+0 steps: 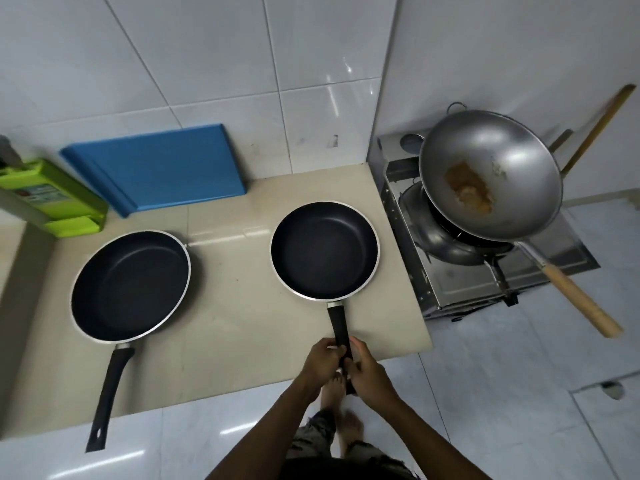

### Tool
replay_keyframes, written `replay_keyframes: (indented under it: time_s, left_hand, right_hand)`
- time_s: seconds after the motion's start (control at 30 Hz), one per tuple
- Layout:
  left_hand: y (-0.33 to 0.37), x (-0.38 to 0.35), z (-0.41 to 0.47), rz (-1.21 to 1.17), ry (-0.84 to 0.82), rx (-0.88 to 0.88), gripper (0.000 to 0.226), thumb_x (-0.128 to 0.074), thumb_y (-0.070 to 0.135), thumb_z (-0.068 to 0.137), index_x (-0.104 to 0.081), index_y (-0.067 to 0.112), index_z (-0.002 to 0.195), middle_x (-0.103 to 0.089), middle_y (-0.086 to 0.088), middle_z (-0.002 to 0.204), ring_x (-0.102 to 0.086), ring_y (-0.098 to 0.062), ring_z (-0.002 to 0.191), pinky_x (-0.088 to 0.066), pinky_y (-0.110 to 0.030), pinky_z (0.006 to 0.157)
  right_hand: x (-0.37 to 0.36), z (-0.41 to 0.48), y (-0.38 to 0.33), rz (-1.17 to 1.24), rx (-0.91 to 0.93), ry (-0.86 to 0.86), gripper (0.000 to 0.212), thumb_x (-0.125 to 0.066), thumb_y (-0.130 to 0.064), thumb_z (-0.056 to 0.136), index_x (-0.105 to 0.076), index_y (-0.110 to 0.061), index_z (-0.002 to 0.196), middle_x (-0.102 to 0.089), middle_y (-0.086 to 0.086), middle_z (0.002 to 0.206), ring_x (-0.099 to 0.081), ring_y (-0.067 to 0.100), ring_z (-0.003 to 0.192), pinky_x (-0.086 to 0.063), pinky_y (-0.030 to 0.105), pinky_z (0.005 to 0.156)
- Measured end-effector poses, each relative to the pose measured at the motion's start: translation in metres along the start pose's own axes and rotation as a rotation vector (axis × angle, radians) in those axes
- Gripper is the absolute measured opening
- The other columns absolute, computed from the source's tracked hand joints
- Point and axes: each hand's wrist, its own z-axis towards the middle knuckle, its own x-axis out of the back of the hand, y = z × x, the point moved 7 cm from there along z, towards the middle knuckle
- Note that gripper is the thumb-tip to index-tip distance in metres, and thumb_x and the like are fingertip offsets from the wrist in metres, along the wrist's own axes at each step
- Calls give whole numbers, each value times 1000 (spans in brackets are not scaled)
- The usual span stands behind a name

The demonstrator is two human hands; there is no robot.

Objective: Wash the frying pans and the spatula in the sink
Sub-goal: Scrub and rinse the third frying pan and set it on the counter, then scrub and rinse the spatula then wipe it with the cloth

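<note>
Two black non-stick frying pans sit on the beige countertop (242,327). The right frying pan (323,251) has its black handle pointing toward me, and both hands hold that handle near the counter's front edge. My left hand (322,358) grips it from the left, my right hand (367,370) from the right. The left frying pan (130,285) lies untouched, its handle overhanging the counter's front edge. No spatula and no sink are in view.
A steel wok (488,174) with brown residue and a wooden handle rests on a gas stove (450,282) at the right. A blue cutting board (156,164) leans on the tiled wall. A green holder (52,199) stands at the far left. My feet show on the tiled floor.
</note>
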Motion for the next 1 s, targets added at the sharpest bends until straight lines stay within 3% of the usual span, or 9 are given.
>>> replay_keyframes:
  time_s: [0.07,0.2,0.37,0.57,0.63,0.77,0.83,0.9,1.0]
  left_hand:
    - [3,2,-11,179,40,-57,33,-56,23,101,-58,9,132,-73,-10,117,-70,-24,105,-55,-34,85]
    - [-4,9,-42,473,136,-141,46,-55,31,104,-50,9,143,-63,-14,136,-62,-28,122,-49,-32,99]
    - [-20,44,-85,917,431,-280,56,-41,54,103,-45,23,150,-47,-1,154,-47,-23,137,-36,-39,113]
    - [-67,132,-149,889,708,-313,56,-43,60,100,-57,26,142,-54,4,152,-49,-19,139,-35,-45,115]
    - [-82,157,-165,875,750,-284,59,-38,64,100,-56,27,143,-52,4,153,-48,-18,141,-34,-45,116]
    - [-127,241,-209,755,912,-239,62,-33,67,100,-56,28,143,-53,5,152,-48,-19,141,-36,-43,115]
    - [-150,283,-236,694,982,-238,59,-37,66,100,-62,26,137,-59,4,146,-56,-21,134,-42,-44,111]
    - [-186,334,-271,622,1090,-192,57,-41,66,99,-66,26,132,-65,2,139,-61,-22,128,-47,-45,106]
    - [-241,408,-323,560,1187,-77,61,-41,68,98,-66,24,133,-65,2,140,-61,-22,129,-45,-44,107]
  right_hand:
    - [4,-3,-1,-22,9,-3,52,-49,-36,105,-29,-38,154,-66,-14,101,-66,4,85,-58,21,69]
    - [10,-7,-9,-188,61,9,51,-50,-34,105,-33,-27,153,-64,6,133,-65,19,110,-55,32,92]
    - [4,-30,-34,-802,301,165,56,-45,-40,105,-30,-21,156,-48,7,148,-49,23,132,-45,32,106]
    - [-84,-59,-90,-1212,571,50,60,-32,-48,106,-21,-24,160,-28,9,164,-26,30,150,-25,43,122]
    - [-117,-73,-113,-1236,650,13,58,-41,-45,105,-33,-21,157,-37,13,159,-34,33,148,-29,48,120]
    - [-228,-110,-187,-1267,945,2,50,-72,-42,89,-67,-16,132,-66,14,132,-63,35,122,-52,53,99]
    - [-286,-129,-214,-1274,1027,-4,46,-54,-46,99,-68,-16,131,-67,13,131,-64,33,121,-52,52,98]
    - [-353,-151,-240,-1248,1085,-46,64,-24,-52,103,-70,-14,127,-69,13,128,-66,33,118,-55,52,95]
    - [-445,-184,-268,-1207,1139,-119,75,-8,-56,103,-66,-18,133,-64,11,135,-61,31,125,-51,52,101]
